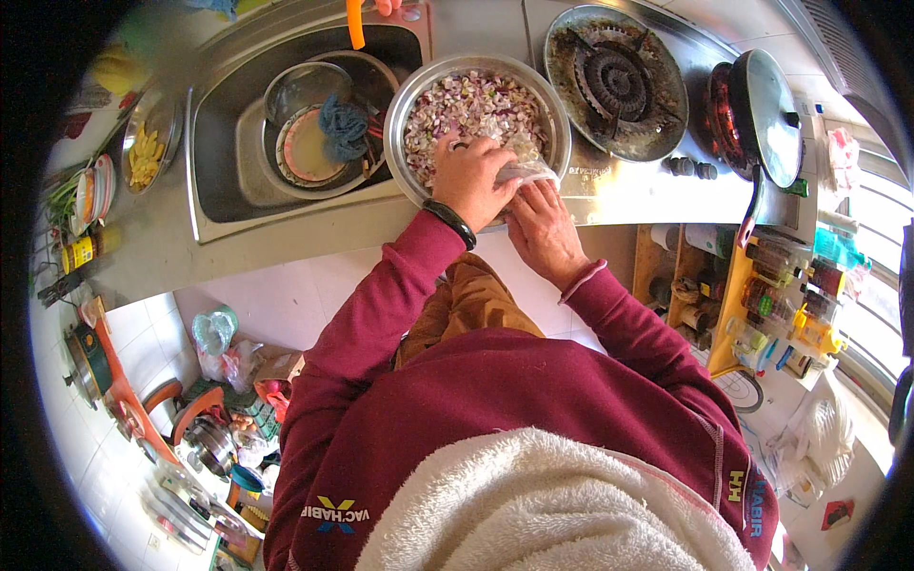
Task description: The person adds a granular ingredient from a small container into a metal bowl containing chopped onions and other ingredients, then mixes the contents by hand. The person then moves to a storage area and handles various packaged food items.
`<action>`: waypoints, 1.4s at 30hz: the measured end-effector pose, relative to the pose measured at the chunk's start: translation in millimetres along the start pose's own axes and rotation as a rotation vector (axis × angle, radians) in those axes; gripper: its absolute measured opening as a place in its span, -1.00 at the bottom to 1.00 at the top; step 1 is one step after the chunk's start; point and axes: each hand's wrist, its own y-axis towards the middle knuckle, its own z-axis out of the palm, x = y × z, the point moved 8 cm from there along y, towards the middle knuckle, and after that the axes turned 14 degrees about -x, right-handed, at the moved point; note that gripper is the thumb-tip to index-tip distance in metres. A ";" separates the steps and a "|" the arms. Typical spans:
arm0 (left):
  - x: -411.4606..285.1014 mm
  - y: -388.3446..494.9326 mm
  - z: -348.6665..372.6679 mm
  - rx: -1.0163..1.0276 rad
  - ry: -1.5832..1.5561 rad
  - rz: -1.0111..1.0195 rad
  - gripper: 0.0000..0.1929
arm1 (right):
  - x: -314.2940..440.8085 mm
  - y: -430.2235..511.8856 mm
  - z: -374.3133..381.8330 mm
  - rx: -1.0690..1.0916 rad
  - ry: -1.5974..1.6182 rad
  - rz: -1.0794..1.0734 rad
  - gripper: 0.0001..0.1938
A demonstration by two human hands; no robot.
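Note:
A wide steel bowl (pixel 397 128) of chopped red onion (pixel 475 100) stands between the sink and the gas burner. Over its near right side my left hand (pixel 475 168), with a dark bangle at the wrist, pinches a clear plastic bag (pixel 527 165). Some pale, glossy pieces show at the bag, above the onion. My right hand (pixel 544 221) is at the bag's near side by the bowl's rim, its fingertips under or against the plastic. How firmly it grips is hidden.
Left is a sink (pixel 221 164) with nested basins (pixel 307 78) and a blue mesh scrubber (pixel 343 128). Farther left stands a dish of yellow pieces (pixel 145 158). On the right are a gas burner (pixel 618 78) and a lidded pan (pixel 775 118). An orange faucet hose (pixel 355 25) hangs above the sink.

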 end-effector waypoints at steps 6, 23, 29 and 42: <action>-4.9 -1.9 2.8 0.025 -0.021 0.000 -0.76 | 6.0 -4.3 10.3 0.045 -0.061 -0.107 -0.66; -2.1 14.6 32.7 0.137 0.048 0.050 -0.89 | 14.4 -12.0 15.9 0.125 -0.137 -0.161 -0.57; -0.1 16.9 35.7 0.151 0.168 0.110 -0.89 | 15.0 -13.4 10.8 0.097 -0.120 -0.142 -0.51; 1.5 18.8 30.1 0.105 0.093 0.049 -0.88 | 13.3 -22.8 -30.2 -0.108 0.016 0.016 -0.47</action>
